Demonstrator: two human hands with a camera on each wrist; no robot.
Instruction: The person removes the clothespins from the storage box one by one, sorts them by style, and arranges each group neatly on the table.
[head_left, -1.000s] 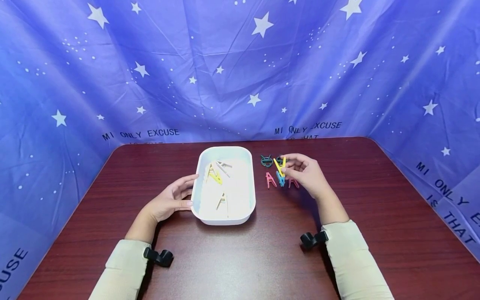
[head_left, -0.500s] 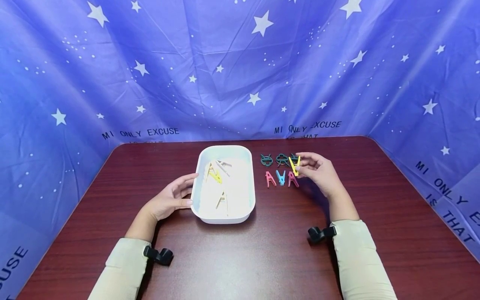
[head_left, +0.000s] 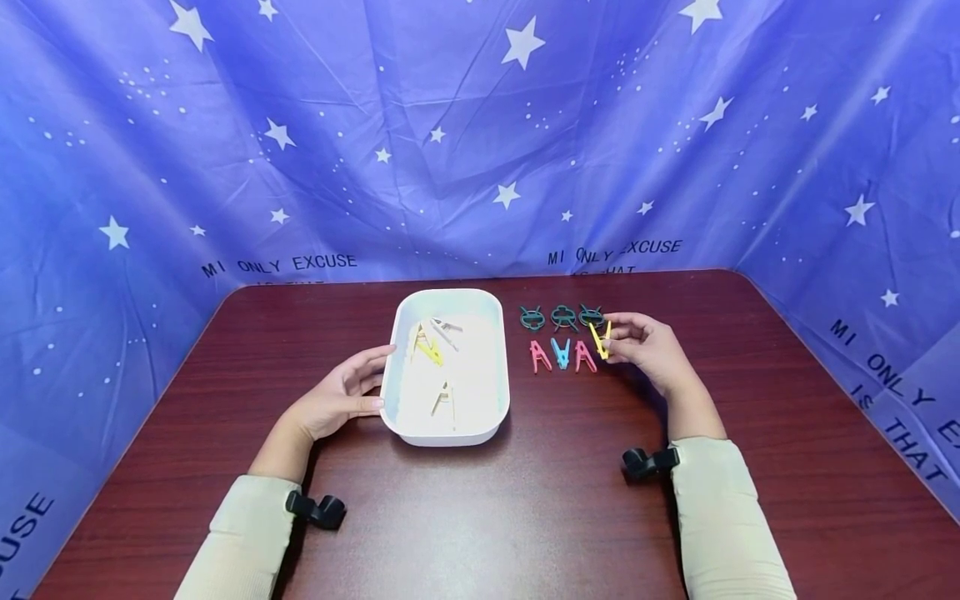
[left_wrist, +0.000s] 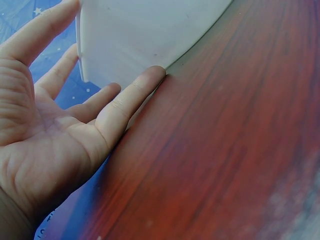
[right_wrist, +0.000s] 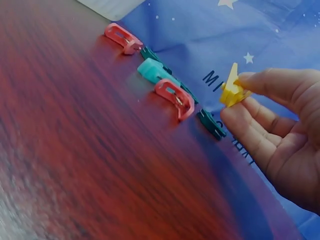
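My right hand [head_left: 654,354] pinches a yellow clothespin [right_wrist: 230,94] between thumb and fingertips, at the right end of a row of clothespins. That row holds a pink clothespin [head_left: 540,357], a blue one and a second pink clothespin [head_left: 585,357]. Behind it lie a dark green round clip [head_left: 532,318] and two more like it. My left hand [head_left: 337,404] touches the left side of a white plastic tub [head_left: 450,440] with its fingers mostly straight; the left wrist view shows fingertips against the tub's wall [left_wrist: 135,40].
Inside the tub lie a yellow clothespin [head_left: 431,353] and several pale ones. The dark red wooden table [head_left: 480,517] ends at a blue star-printed curtain [head_left: 450,167] behind. Each sleeve carries a black strap mount, such as the right mount [head_left: 648,464].
My right hand has moved right with the yellow clothespin, from over the blue one to beyond the right-hand pink one, uncovering the clips it hid. The left hand stays at the tub.
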